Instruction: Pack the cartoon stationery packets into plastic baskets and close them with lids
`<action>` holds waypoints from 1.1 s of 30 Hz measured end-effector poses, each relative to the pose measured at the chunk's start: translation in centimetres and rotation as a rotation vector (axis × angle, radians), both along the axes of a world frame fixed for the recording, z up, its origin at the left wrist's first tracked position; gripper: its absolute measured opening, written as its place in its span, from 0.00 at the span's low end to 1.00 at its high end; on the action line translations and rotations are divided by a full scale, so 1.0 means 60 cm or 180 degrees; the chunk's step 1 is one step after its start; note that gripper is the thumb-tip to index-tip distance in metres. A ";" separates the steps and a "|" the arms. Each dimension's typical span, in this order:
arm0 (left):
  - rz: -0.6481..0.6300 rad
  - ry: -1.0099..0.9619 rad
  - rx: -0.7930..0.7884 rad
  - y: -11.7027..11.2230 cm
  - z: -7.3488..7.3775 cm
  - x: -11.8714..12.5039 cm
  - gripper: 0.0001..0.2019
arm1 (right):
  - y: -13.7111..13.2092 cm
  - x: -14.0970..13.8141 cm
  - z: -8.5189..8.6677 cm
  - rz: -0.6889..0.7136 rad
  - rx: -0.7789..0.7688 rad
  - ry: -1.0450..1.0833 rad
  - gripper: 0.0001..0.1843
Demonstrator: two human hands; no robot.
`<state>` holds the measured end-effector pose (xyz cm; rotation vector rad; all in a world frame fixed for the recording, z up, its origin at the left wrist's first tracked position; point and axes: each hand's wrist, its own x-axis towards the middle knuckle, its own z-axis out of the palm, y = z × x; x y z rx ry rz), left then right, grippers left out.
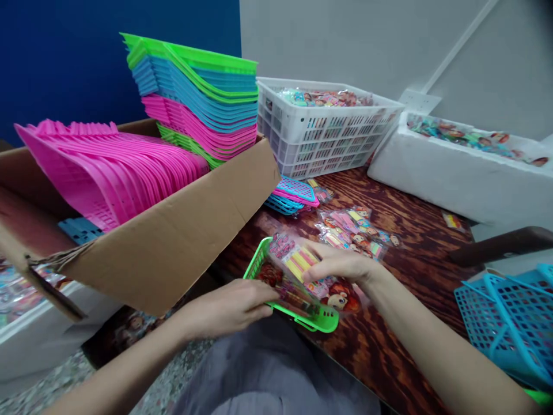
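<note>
My left hand [246, 304] is closed on the near-left rim of a small green plastic basket [329, 320] at the table's front edge. In my right hand [341, 264] is a clear printed packet [298, 260] with yellow and pink sticks inside, pinched over the basket. Its lower part carries a cartoon figure with red hair and reaches past the basket's right side. Other packed items lie inside the basket, partly covered by this packet. Just beyond my right hand, several similar packets [352, 227] are spread on the table.
A cardboard box [207, 230] at left holds stacked pink baskets [116, 173] and multicoloured ones [203, 98]. Behind stand a white crate [328, 124] and a white foam box [453, 167] of packets. Blue baskets [505, 323] sit at right, near a dark handle-like bar [501, 245].
</note>
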<state>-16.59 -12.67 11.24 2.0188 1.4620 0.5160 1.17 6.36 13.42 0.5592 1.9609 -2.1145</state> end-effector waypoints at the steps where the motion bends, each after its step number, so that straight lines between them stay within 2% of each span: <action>1: 0.0089 -0.0065 -0.0018 -0.018 0.005 -0.005 0.13 | -0.001 -0.002 -0.003 0.0028 -0.0021 -0.0013 0.43; 4: 0.0378 -0.0247 -0.0075 -0.050 0.009 -0.009 0.13 | -0.004 -0.004 -0.012 0.0147 -0.0301 -0.0109 0.46; 7: 0.0554 -0.0289 -0.0131 -0.053 0.007 -0.004 0.11 | -0.005 -0.008 -0.015 0.0300 -0.0570 -0.0225 0.44; 13: 0.0629 -0.0460 -0.0194 -0.038 0.004 0.003 0.08 | -0.002 -0.023 0.000 0.0589 -0.0206 0.0039 0.49; 15: 0.0666 -0.0395 -0.0071 -0.038 -0.002 0.004 0.08 | -0.003 -0.025 0.007 0.0648 0.0261 0.0088 0.51; 16: 0.0685 -0.0340 0.0006 -0.038 -0.006 0.004 0.08 | -0.007 -0.025 0.008 0.0646 0.0654 0.0090 0.52; 19: 0.0725 -0.0201 0.0217 -0.041 -0.015 0.004 0.11 | -0.034 -0.027 0.003 0.0497 0.2255 -0.0048 0.54; 21: 0.0740 -0.0171 0.0314 -0.043 -0.018 0.005 0.12 | -0.061 -0.029 -0.011 0.0388 0.3126 -0.0200 0.53; 24: 0.0770 -0.0140 0.0356 -0.044 -0.022 0.006 0.13 | -0.095 -0.033 -0.037 0.0344 0.3692 -0.0292 0.51; 28: 0.0754 -0.0143 0.0346 -0.046 -0.021 0.007 0.13 | -0.108 -0.029 -0.053 0.0249 0.3650 -0.0235 0.50; 33: 0.0749 -0.0250 0.0442 -0.055 -0.006 0.011 0.10 | -0.089 -0.020 -0.041 0.0299 0.3113 -0.0041 0.52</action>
